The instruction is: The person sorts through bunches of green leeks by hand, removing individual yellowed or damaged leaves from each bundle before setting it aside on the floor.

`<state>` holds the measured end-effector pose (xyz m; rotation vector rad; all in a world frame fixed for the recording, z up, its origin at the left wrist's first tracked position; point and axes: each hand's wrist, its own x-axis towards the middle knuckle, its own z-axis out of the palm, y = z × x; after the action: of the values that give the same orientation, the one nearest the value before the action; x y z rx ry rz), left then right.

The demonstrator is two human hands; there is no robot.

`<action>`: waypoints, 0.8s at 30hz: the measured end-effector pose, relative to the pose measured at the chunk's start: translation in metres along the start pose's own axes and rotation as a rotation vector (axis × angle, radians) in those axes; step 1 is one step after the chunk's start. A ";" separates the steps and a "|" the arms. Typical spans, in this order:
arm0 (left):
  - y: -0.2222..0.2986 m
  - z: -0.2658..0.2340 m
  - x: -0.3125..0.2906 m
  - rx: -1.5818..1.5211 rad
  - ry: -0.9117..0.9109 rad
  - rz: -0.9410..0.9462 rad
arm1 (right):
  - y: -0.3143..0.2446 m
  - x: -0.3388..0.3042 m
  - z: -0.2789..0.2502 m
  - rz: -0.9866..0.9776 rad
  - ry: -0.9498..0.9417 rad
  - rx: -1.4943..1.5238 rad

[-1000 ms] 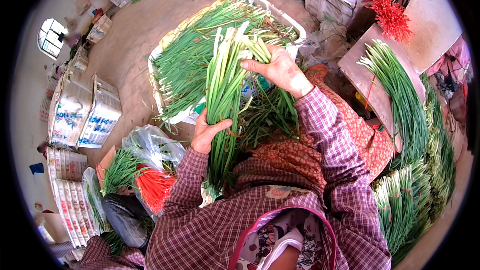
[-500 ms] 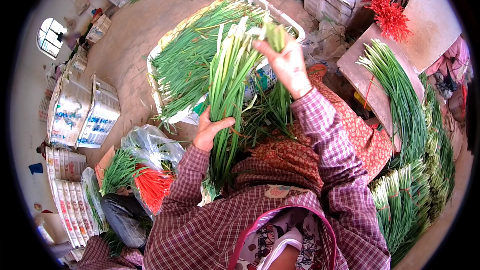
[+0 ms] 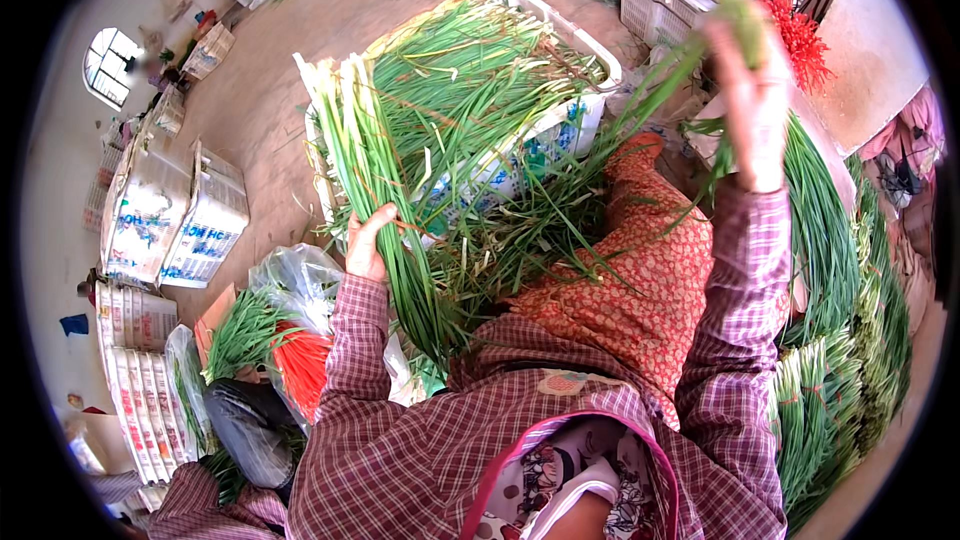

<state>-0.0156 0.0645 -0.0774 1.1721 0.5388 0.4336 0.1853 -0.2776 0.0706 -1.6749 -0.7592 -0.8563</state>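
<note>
My left hand (image 3: 372, 240) is wrapped round the middle of a thick bunch of chives (image 3: 350, 130), its pale stalk ends pointing up and away and its green leaves hanging toward my lap. High on the right, my right hand (image 3: 752, 90) is smeared by motion but closed on a smaller handful of chives (image 3: 665, 80), whose leaves trail to the left. Beyond my left hand stands a white plastic crate (image 3: 606, 60) heaped with loose chives (image 3: 470, 80). Scattered leaves (image 3: 530, 225) lie between the crate and my red patterned apron (image 3: 640, 270).
Tied chive bundles (image 3: 815, 400) lie at the right, below a longer bundle (image 3: 820, 210). A red bunch of ties (image 3: 797, 45) sits behind my right hand. Crates are stacked at the back (image 3: 655, 0) and left (image 3: 150, 210). More red ties (image 3: 298, 365) lie beside a plastic bag (image 3: 300, 275).
My right hand has swung from the bunch up to the right, carrying a handful of chives. My left hand has shifted left, and its bunch now leans left.
</note>
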 end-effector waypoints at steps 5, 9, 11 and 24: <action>0.024 0.042 0.000 -0.164 -0.269 0.026 | -0.043 -0.041 0.082 0.200 -0.594 0.360; 0.023 0.085 -0.002 -0.287 -0.406 -0.009 | -0.045 -0.068 0.120 0.426 -0.657 0.699; 0.010 0.085 -0.001 -0.365 -0.410 -0.036 | -0.047 -0.074 0.127 0.412 -0.591 0.647; 0.017 0.102 -0.015 -0.227 -0.414 -0.080 | -0.041 -0.078 0.120 0.411 -0.657 0.460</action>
<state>0.0335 -0.0148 -0.0295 0.9821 0.1703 0.1688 0.1292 -0.1571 0.0040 -1.5994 -0.9131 0.1747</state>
